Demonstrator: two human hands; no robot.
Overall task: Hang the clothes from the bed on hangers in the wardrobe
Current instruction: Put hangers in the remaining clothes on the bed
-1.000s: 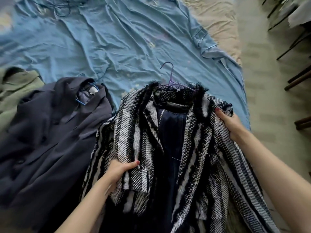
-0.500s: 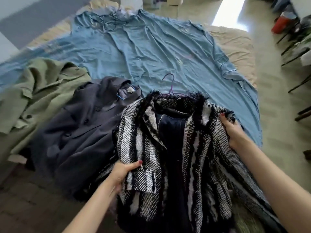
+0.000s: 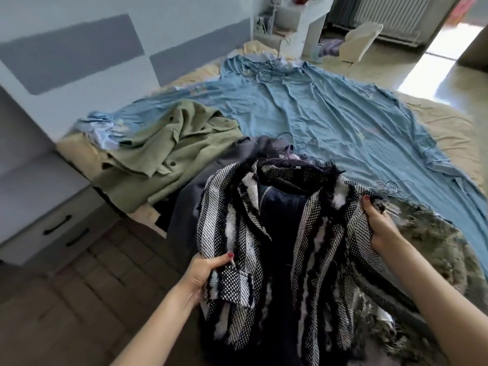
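Both hands hold a black-and-white striped woven jacket [image 3: 285,233] up off the near edge of the bed [image 3: 446,128], apparently lifted so it can be carried to the wardrobe, which is not in view. The left hand [image 3: 203,273] has its fingers curled round the jacket's left front panel near a pocket flap, and the right hand [image 3: 380,223] clenches the fabric at the right shoulder, so the garment is spread open between them with its dark navy lining facing the camera. A hanger seems to be inside the collar, but its hook is lost against the clothes behind, so that is a guess. Just behind the jacket lies a dark grey coat [image 3: 208,180], mostly covered by it, and farther left an olive green jacket [image 3: 169,157] sprawls over the bed's left edge. A rumpled blue sheet [image 3: 317,109] covers the far bed, with thin wire hangers [image 3: 266,67] blurred at its far end. A shaggy dark-green item [image 3: 435,247] at the near right is cut off by the right arm; what it is cannot be told.
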